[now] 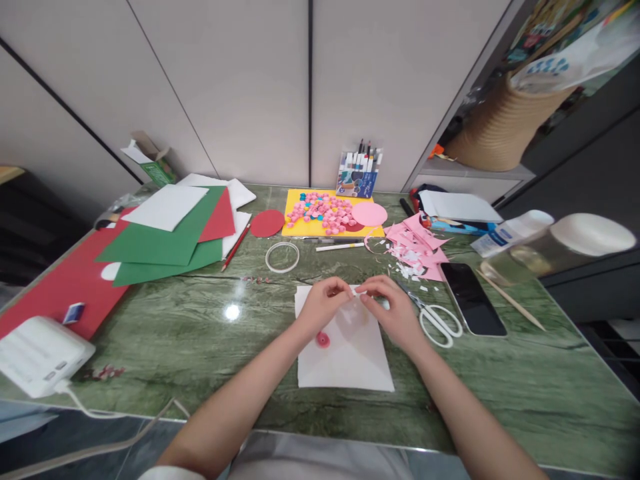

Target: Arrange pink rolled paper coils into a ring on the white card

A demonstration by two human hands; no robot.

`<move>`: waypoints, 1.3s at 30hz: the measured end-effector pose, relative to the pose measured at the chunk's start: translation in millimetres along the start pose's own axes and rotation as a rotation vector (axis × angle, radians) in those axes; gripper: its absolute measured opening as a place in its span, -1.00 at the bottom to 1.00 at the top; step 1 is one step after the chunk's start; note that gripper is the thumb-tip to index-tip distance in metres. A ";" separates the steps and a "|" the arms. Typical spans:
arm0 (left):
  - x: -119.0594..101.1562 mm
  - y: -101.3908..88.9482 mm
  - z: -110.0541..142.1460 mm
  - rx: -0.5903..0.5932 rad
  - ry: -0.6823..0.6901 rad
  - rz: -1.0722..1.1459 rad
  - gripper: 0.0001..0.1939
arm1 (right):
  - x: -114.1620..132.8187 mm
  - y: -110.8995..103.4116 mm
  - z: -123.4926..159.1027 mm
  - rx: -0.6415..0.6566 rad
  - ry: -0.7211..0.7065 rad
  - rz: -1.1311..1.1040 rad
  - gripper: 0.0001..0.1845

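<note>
Both my hands meet over a white sheet of paper (pixel 350 363) lying on the green marble table (pixel 200 333). My left hand (pixel 323 303) and my right hand (pixel 395 310) pinch the two ends of a small white paper strip (pixel 357 291) between their fingertips. A small pink rolled paper piece (pixel 323 340) lies on the sheet just below my left wrist. White-handled scissors (pixel 437 319) lie right of my right hand.
A black phone (pixel 473 299) and a wooden stick (pixel 510 300) lie at right. Pink paper scraps (pixel 415 248), a yellow sheet with pink rolls (pixel 330 213), a white ring (pixel 282 257), green and red card sheets (pixel 165 240) and a marker pack (pixel 359 173) stand behind. A white box (pixel 40 353) sits front left.
</note>
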State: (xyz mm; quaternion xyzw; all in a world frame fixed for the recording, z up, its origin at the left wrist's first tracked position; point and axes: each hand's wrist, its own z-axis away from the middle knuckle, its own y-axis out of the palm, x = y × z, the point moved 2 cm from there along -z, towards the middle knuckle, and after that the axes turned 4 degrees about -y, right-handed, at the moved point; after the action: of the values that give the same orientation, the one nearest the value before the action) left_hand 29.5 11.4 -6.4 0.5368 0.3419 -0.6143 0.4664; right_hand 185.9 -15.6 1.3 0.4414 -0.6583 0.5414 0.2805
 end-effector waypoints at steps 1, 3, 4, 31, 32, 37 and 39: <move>0.4 -0.2 -0.3 0.003 -0.001 0.000 -0.94 | -0.9 0.0 0.0 0.002 0.002 -0.009 -0.86; 1.6 -0.8 -1.0 0.002 0.000 0.000 -0.94 | -3.0 0.0 -0.3 0.013 0.005 -0.038 -0.87; 2.1 -1.2 -1.3 0.000 0.001 -0.001 -0.94 | -4.1 0.0 -0.4 0.021 0.005 -0.058 -0.87; 3.5 -3.4 3.2 -0.106 0.051 -0.297 -0.87 | -0.6 3.8 1.3 0.010 -0.021 0.050 -0.77; 4.9 -3.9 2.5 -0.106 0.048 -0.294 -0.86 | -1.1 4.0 1.4 0.010 -0.023 0.056 -0.78; 5.9 -9.0 -0.1 -0.142 0.022 -0.224 -0.81 | -1.4 1.4 1.8 -0.021 -0.032 0.057 -0.84; 2.1 -9.6 0.5 -0.132 0.019 -0.222 -0.91 | -0.6 0.2 2.0 -0.023 -0.031 0.062 -0.84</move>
State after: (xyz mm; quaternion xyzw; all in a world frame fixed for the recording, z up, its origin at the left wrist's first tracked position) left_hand 20.3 13.7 -9.1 0.4695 0.4436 -0.6331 0.4266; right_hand 186.3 -17.4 0.2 0.4257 -0.6822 0.5355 0.2583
